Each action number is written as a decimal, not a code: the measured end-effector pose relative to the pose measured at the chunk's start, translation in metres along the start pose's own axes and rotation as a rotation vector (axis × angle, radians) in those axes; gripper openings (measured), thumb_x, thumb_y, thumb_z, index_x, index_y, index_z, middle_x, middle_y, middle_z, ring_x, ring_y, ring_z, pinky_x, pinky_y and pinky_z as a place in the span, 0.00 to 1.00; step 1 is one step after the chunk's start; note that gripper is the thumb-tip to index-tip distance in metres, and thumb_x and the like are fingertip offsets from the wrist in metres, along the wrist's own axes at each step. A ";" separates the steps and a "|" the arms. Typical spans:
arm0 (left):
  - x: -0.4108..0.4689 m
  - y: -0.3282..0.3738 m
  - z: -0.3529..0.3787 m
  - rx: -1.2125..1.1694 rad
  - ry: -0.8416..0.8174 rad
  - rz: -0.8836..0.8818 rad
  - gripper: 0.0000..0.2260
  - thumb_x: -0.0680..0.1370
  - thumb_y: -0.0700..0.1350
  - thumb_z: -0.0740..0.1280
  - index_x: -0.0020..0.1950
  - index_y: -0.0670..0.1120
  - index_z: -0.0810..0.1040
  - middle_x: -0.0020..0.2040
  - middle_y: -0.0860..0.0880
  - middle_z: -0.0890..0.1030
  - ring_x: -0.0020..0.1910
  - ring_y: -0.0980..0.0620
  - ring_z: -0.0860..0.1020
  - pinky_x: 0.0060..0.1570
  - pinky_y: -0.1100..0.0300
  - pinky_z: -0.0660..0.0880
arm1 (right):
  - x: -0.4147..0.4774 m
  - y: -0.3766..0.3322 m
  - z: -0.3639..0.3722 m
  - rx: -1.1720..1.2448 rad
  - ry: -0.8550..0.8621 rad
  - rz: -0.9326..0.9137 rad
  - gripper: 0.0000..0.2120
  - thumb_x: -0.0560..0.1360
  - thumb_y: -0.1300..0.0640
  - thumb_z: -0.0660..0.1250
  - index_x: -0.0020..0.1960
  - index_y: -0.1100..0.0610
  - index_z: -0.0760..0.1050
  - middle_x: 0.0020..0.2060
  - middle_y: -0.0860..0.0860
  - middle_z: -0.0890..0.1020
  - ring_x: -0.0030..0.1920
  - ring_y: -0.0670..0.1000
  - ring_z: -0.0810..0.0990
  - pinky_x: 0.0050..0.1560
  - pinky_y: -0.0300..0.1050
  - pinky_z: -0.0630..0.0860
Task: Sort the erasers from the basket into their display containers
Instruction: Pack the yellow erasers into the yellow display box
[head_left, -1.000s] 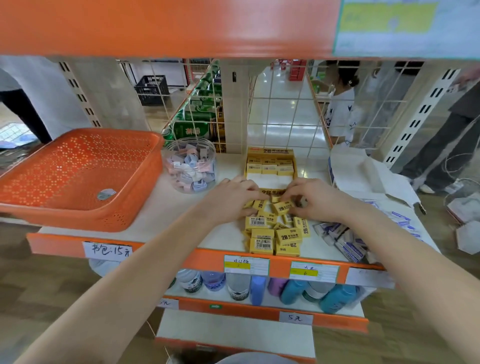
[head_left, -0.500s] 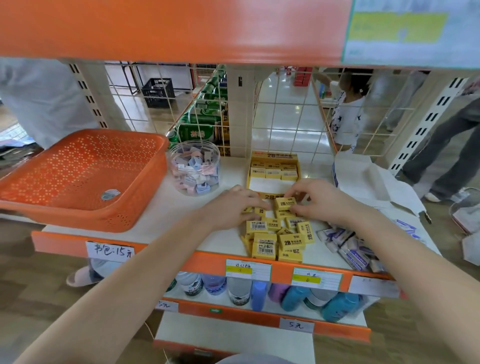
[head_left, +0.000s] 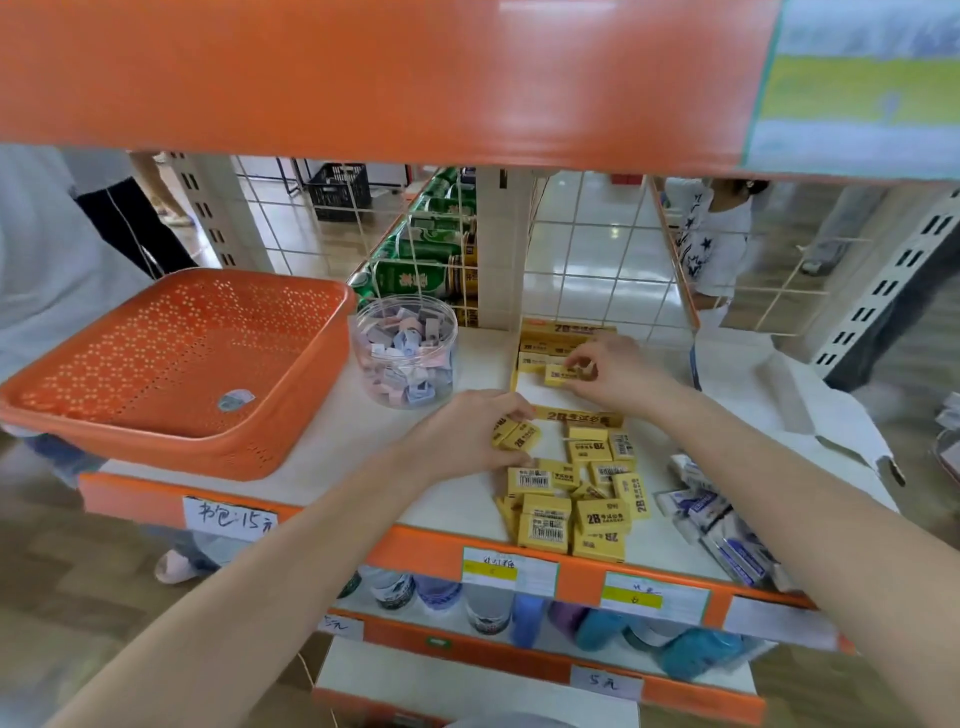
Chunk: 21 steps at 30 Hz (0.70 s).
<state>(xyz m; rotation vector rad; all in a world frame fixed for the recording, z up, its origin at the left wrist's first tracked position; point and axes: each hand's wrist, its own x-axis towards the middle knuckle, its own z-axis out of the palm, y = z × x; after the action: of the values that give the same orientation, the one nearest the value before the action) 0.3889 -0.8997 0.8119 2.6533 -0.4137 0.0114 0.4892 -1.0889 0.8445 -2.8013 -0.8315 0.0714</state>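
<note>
Several yellow 2B erasers (head_left: 571, 499) lie in a loose pile on the white shelf near its front edge. Behind them stands a yellow display box (head_left: 582, 417) with a row of erasers at its back. My right hand (head_left: 613, 371) is inside the box and pinches one yellow eraser (head_left: 558, 375) over the box's white floor. At the pile's left edge, my left hand (head_left: 467, 434) grips two yellow erasers (head_left: 514, 434). The orange perforated basket (head_left: 171, 364) sits at the left, holding only one small round item.
A clear round tub (head_left: 405, 353) of pastel erasers stands between basket and box. White-and-blue packets (head_left: 717, 525) lie right of the pile, with white paper (head_left: 800, 395) behind. A wire grid backs the shelf. People stand beyond it and at the left.
My right hand lifted an eraser from the pile and carried it back into the display box. My left hand stayed at the pile's left edge and now grips two erasers.
</note>
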 end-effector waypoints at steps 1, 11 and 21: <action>0.000 -0.001 0.000 -0.003 0.002 -0.007 0.23 0.71 0.53 0.73 0.64 0.51 0.74 0.59 0.54 0.79 0.57 0.59 0.75 0.54 0.70 0.67 | 0.004 -0.003 0.003 -0.002 -0.010 0.003 0.17 0.75 0.49 0.66 0.61 0.54 0.76 0.58 0.53 0.75 0.53 0.51 0.74 0.49 0.39 0.66; -0.012 -0.011 -0.003 -0.124 0.035 -0.052 0.21 0.71 0.47 0.74 0.64 0.50 0.76 0.55 0.55 0.81 0.52 0.61 0.75 0.50 0.74 0.67 | 0.025 -0.019 0.024 0.052 0.055 -0.003 0.13 0.74 0.51 0.68 0.56 0.54 0.77 0.53 0.51 0.79 0.47 0.47 0.74 0.48 0.39 0.71; -0.014 -0.004 -0.005 -0.224 0.173 -0.035 0.16 0.72 0.42 0.73 0.59 0.48 0.80 0.51 0.55 0.82 0.50 0.64 0.75 0.50 0.79 0.67 | 0.024 -0.014 0.020 0.073 0.051 -0.031 0.13 0.77 0.47 0.63 0.54 0.54 0.80 0.52 0.51 0.79 0.46 0.46 0.72 0.49 0.41 0.68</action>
<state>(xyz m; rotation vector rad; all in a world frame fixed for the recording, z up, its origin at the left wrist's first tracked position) 0.3767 -0.8907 0.8133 2.4146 -0.2922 0.1721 0.4995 -1.0608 0.8289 -2.7096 -0.8426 0.0247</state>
